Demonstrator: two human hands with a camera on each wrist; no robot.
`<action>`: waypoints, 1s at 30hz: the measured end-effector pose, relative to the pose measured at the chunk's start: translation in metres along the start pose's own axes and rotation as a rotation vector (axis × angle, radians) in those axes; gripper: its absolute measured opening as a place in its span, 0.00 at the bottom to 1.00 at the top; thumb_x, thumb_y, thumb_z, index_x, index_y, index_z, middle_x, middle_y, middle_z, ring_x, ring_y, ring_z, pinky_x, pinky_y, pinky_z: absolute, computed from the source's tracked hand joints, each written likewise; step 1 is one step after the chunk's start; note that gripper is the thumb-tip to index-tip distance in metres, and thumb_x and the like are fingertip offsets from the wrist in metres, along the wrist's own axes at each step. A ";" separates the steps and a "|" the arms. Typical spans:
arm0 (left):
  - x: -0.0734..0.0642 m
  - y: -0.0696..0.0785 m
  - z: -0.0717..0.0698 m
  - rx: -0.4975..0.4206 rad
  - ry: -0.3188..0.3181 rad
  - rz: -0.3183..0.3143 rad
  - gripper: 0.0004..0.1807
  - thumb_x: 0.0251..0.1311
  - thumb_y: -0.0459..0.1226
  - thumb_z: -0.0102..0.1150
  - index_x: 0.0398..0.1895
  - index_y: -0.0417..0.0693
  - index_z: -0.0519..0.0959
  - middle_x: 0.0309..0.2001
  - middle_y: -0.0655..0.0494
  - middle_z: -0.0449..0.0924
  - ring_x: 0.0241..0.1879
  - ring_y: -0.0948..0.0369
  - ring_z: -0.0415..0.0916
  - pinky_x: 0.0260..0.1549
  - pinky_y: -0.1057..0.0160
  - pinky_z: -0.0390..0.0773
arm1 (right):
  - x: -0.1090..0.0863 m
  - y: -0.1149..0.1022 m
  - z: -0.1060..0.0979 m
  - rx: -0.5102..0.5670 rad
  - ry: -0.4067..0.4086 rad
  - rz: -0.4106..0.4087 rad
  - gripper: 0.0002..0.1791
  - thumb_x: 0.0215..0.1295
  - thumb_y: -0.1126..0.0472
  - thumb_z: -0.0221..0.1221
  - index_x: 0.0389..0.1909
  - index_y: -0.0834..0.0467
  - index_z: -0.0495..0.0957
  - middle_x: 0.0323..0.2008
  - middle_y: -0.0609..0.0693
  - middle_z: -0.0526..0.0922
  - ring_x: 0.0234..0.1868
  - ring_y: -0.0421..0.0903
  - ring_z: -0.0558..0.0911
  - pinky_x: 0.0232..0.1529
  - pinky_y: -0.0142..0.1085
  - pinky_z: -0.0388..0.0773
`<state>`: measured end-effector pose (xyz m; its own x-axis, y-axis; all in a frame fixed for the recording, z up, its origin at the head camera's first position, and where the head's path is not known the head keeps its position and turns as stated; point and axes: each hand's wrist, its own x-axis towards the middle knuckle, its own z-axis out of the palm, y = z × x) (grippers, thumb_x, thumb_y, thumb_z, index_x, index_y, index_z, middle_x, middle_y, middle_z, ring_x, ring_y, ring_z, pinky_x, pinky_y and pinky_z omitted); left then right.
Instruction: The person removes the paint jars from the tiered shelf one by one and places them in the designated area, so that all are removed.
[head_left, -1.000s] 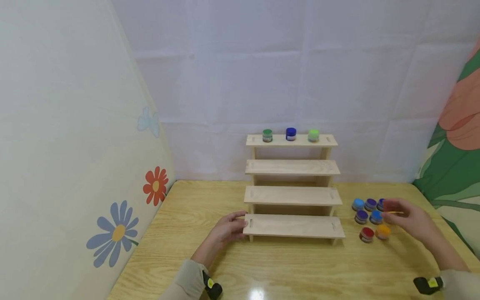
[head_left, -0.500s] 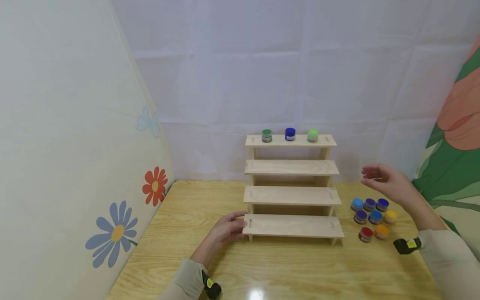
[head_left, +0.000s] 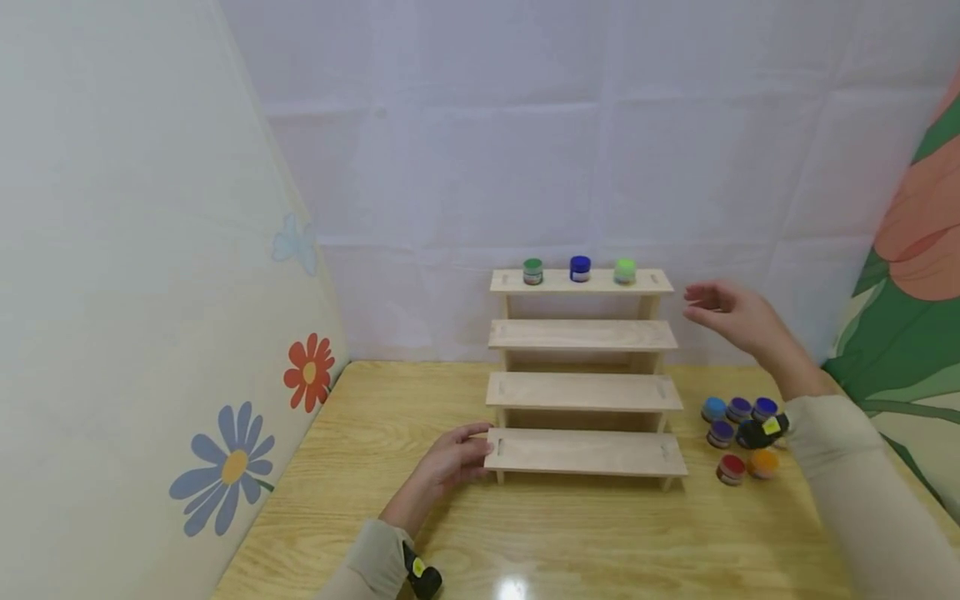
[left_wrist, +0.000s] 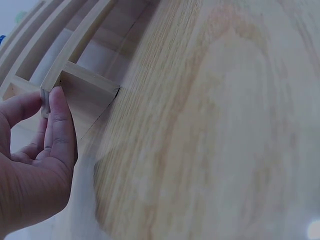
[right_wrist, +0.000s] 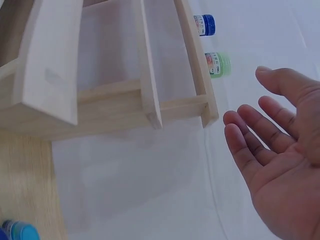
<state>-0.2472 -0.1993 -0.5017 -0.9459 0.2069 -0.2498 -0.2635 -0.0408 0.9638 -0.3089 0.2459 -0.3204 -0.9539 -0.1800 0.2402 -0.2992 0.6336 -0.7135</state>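
Observation:
A four-tier wooden display stand (head_left: 585,451) stands on the table. My left hand (head_left: 448,463) holds the left end of its lowest step, pinching the board (left_wrist: 46,100) between thumb and fingers in the left wrist view. Three small paint jars line the top tier: a green jar (head_left: 532,272), a dark blue jar (head_left: 580,268) and a light green jar (head_left: 625,272). Just right of that tier, my right hand (head_left: 738,318) is raised with relaxed fingers and holds nothing. In the right wrist view its fingertips (right_wrist: 234,120) are apart from the light green jar (right_wrist: 218,65).
On the table (head_left: 525,533) at the right stands a group of several paint jars, including a red jar (head_left: 731,469), an orange jar (head_left: 763,463) and a light blue jar (head_left: 714,409). My right sleeve (head_left: 847,467) partly covers them. A white cloth (head_left: 465,167) hangs behind the stand.
My right hand has left the yellow jar among the jars on the table and moved up and left toward the stand's top tier. The left hand keeps its place on the lowest step.

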 end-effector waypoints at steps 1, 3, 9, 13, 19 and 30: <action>0.000 0.000 0.000 0.002 0.001 0.000 0.30 0.67 0.30 0.59 0.71 0.32 0.66 0.45 0.51 0.83 0.37 0.61 0.82 0.31 0.66 0.82 | 0.004 -0.002 0.001 0.013 0.004 0.004 0.32 0.74 0.48 0.58 0.68 0.67 0.69 0.62 0.69 0.75 0.61 0.64 0.75 0.62 0.59 0.71; 0.000 0.000 0.001 0.004 0.000 0.001 0.30 0.66 0.30 0.59 0.71 0.32 0.66 0.44 0.52 0.83 0.37 0.61 0.82 0.30 0.66 0.82 | 0.012 -0.006 0.003 0.026 0.014 0.022 0.32 0.74 0.48 0.58 0.68 0.67 0.68 0.63 0.69 0.75 0.62 0.63 0.74 0.62 0.59 0.71; -0.002 0.002 0.001 0.003 -0.006 0.002 0.31 0.66 0.30 0.59 0.71 0.31 0.65 0.44 0.51 0.83 0.37 0.61 0.82 0.31 0.66 0.82 | 0.032 -0.016 0.009 0.066 0.052 0.033 0.30 0.74 0.49 0.59 0.66 0.66 0.71 0.62 0.66 0.76 0.61 0.59 0.75 0.60 0.50 0.73; -0.003 0.002 0.001 0.010 -0.001 -0.005 0.31 0.66 0.30 0.59 0.71 0.32 0.65 0.45 0.51 0.82 0.37 0.61 0.82 0.30 0.67 0.82 | 0.044 -0.021 0.015 0.099 0.057 0.013 0.28 0.74 0.52 0.60 0.65 0.67 0.72 0.61 0.66 0.77 0.59 0.57 0.76 0.56 0.40 0.73; -0.003 -0.001 0.000 0.014 -0.009 0.002 0.31 0.66 0.30 0.59 0.71 0.31 0.65 0.44 0.52 0.83 0.36 0.61 0.82 0.31 0.67 0.82 | 0.059 -0.026 0.021 0.117 0.043 0.028 0.29 0.73 0.52 0.60 0.68 0.66 0.70 0.64 0.66 0.75 0.64 0.60 0.74 0.63 0.50 0.71; -0.003 -0.002 0.001 0.019 -0.010 -0.012 0.30 0.67 0.31 0.59 0.71 0.32 0.66 0.46 0.50 0.83 0.37 0.61 0.82 0.32 0.66 0.82 | 0.081 -0.036 0.034 0.143 0.017 0.092 0.31 0.71 0.56 0.61 0.71 0.64 0.67 0.67 0.65 0.72 0.67 0.60 0.71 0.66 0.53 0.69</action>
<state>-0.2437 -0.1992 -0.5024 -0.9409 0.2168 -0.2602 -0.2708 -0.0200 0.9624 -0.3762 0.1831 -0.2981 -0.9772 -0.1123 0.1800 -0.2121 0.5335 -0.8188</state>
